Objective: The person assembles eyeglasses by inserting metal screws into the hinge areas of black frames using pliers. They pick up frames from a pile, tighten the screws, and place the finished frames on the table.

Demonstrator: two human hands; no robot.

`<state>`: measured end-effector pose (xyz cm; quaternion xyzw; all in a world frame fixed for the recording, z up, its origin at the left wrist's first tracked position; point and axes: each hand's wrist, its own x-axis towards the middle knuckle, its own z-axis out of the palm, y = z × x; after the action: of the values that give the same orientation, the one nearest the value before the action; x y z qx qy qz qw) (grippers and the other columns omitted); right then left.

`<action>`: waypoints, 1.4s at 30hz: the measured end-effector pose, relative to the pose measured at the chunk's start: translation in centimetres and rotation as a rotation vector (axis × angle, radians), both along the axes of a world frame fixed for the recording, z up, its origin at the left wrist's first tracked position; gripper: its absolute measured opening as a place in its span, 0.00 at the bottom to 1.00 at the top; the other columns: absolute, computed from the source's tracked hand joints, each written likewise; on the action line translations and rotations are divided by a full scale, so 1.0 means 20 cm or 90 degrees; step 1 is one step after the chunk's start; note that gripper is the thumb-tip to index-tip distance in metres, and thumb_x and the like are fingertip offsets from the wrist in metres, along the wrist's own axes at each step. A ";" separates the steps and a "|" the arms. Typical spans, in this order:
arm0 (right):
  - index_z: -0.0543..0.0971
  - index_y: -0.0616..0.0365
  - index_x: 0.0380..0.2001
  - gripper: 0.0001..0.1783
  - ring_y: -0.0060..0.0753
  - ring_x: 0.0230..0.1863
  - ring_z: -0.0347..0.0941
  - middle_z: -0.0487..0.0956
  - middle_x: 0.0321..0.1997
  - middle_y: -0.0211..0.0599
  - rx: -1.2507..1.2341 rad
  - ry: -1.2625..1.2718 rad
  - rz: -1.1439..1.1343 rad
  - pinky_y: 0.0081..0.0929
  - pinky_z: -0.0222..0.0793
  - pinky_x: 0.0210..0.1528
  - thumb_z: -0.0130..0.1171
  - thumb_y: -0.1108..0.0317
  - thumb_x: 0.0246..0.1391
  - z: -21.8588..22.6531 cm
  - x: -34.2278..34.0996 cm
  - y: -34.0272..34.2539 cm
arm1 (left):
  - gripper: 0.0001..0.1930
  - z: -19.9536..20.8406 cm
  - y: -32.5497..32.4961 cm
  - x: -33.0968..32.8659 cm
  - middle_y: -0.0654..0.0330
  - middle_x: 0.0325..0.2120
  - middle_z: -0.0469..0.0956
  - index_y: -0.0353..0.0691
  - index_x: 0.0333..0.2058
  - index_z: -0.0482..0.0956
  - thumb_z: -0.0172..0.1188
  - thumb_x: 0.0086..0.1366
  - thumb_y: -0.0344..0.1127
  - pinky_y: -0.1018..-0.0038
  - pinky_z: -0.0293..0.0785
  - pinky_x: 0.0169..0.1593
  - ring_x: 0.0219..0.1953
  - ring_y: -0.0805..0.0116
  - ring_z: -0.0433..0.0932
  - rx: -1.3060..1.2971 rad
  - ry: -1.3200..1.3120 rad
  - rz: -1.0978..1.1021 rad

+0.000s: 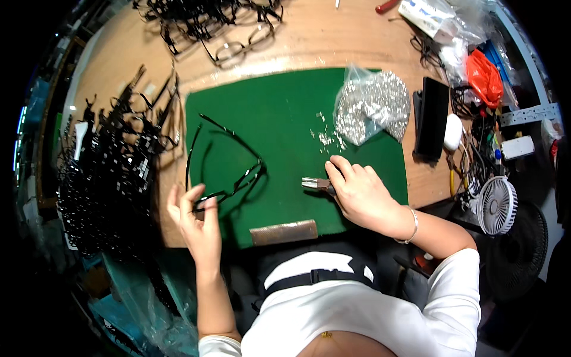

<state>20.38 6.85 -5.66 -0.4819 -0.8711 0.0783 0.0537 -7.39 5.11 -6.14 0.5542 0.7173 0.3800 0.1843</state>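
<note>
Over the left half of a green mat, a black eyeglass frame is tilted, with its two temple arms stretching toward the far side. My left hand pinches one end of its front between thumb and fingers; the fingers are slightly blurred. At the mat's right side, my right hand is closed round a pair of pliers, whose jaws point left toward the glasses. Just beyond the pliers, small loose silvery pieces lie scattered beside a clear plastic bag full of similar pieces.
Many black eyeglass frames are heaped along the left, with another pile at the back. A dark phone-like slab, a white mouse-shaped object, cables and a small white fan line the right. A worn strip marks the near mat edge.
</note>
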 end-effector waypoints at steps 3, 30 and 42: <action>0.67 0.68 0.39 0.20 0.43 0.31 0.69 0.67 0.40 0.46 -0.113 0.118 -0.036 0.35 0.66 0.33 0.55 0.74 0.39 0.08 0.06 -0.03 | 0.03 0.12 -0.02 0.07 0.51 0.39 0.72 0.34 0.22 0.75 0.59 0.48 0.27 0.64 0.64 0.48 0.46 0.52 0.68 0.042 0.334 -0.227; 0.70 0.64 0.24 0.09 0.50 0.31 0.69 0.71 0.26 0.49 -0.116 0.134 -0.145 0.42 0.64 0.34 0.55 0.69 0.44 -0.07 0.01 0.11 | 0.44 0.17 -0.11 0.36 0.49 0.39 0.70 0.40 0.58 0.36 0.55 0.49 0.17 0.84 0.69 0.36 0.28 0.78 0.73 -0.054 -0.631 -0.245; 0.67 0.61 0.25 0.10 0.44 0.31 0.69 0.70 0.26 0.43 -0.051 0.062 -0.191 0.38 0.63 0.33 0.56 0.72 0.39 -0.10 -0.03 0.07 | 0.46 0.18 -0.10 0.41 0.46 0.43 0.67 0.40 0.59 0.33 0.56 0.49 0.16 0.79 0.72 0.39 0.32 0.73 0.75 -0.070 -0.637 -0.303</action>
<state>19.86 8.27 -7.71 -0.6040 -0.7817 0.1276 0.0880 0.87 3.10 -2.59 0.4423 0.4160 0.5071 0.6117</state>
